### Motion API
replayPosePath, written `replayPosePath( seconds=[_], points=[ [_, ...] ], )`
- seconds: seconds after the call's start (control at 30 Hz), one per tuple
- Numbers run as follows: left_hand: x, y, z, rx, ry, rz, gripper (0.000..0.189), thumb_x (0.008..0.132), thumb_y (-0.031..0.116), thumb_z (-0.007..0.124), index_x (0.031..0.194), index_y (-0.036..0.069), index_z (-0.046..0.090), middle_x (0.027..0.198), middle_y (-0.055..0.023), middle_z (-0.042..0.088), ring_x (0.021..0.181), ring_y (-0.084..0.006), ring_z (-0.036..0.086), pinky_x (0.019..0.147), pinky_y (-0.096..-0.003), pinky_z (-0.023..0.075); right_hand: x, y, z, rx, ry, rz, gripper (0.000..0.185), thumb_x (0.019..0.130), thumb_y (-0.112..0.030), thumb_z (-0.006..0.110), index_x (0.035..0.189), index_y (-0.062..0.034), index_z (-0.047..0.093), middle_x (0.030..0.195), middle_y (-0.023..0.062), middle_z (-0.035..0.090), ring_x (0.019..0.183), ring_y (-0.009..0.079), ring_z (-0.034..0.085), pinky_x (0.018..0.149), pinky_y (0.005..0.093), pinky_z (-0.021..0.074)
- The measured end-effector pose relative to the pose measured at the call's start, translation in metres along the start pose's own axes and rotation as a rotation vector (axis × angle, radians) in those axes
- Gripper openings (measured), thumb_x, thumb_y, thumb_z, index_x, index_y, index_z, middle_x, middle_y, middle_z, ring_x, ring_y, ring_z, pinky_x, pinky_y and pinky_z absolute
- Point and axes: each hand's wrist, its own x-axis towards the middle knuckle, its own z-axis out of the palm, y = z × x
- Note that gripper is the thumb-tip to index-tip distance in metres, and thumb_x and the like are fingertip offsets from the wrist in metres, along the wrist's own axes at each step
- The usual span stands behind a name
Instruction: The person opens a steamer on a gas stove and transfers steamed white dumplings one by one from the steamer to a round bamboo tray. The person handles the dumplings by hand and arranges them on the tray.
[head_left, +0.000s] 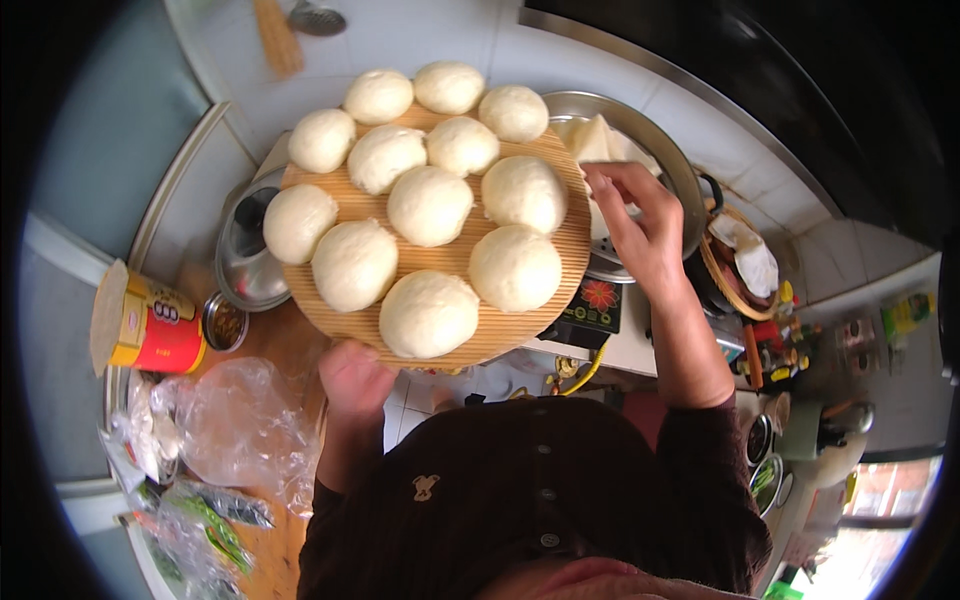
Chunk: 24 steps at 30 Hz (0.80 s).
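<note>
My left hand (358, 377) grips the near left edge of a round slatted wooden board (450, 259), its fingers partly under it. Several round white dough buns (429, 313) lie on the board, spaced over its surface. At the board's right edge is my right hand (637, 217), its thumb and fingertips close together; whether it touches the rim is hard to tell. Beneath and beyond that hand stands a large metal steamer pot (679, 176) with a pale steamer cloth (604, 142) in it, partly hidden by the board.
Behind the board at left rests a metal pot lid (259, 281). A small metal bowl (225, 322), a yellow and red canister (161, 322) and plastic bags (232, 427) are on the wooden counter. A black cooktop (592, 307) and a wicker basket (739, 262) are at right.
</note>
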Motion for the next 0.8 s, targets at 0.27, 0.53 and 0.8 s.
replayPosePath(
  seconds=[0.27,0.53,0.8],
  points=[
    [0.001,-0.012,-0.007,-0.898,0.135,-0.413,0.047,0.071,-0.001,0.05,0.118,-0.008,0.055,0.114,-0.0163,0.063,0.104,-0.0296,0.061,0.087,-0.0424,0.0503,0.027,-0.051,0.042,-0.027,-0.276,-0.409,0.033,0.081,-0.009,0.07,0.112,0.0002,0.064,0.105,0.0171,0.065,0.097,0.0321,0.064,0.084,0.0392,0.0519],
    [0.001,-0.003,0.004,-0.861,0.204,-0.465,0.043,0.072,-0.002,0.051,0.113,-0.007,0.057,0.103,-0.0158,0.066,0.085,-0.025,0.065,0.072,-0.0362,0.0532,0.038,-0.069,0.074,-0.253,-0.53,-0.332,0.057,0.076,-0.027,0.076,0.126,-0.0069,0.055,0.104,0.0148,0.062,0.079,0.0301,0.066,0.073,0.038,0.0547],
    [0.009,-0.006,0.003,-0.891,0.077,-0.412,0.056,0.071,0.0,0.05,0.127,-0.005,0.049,0.116,-0.0166,0.062,0.098,-0.0291,0.062,0.083,-0.0418,0.0511,0.027,-0.069,0.052,-0.211,-0.559,-0.283,0.051,0.08,-0.028,0.076,0.121,-0.0041,0.056,0.109,0.0161,0.062,0.082,0.0254,0.068,0.07,0.0353,0.0553]
  ],
)
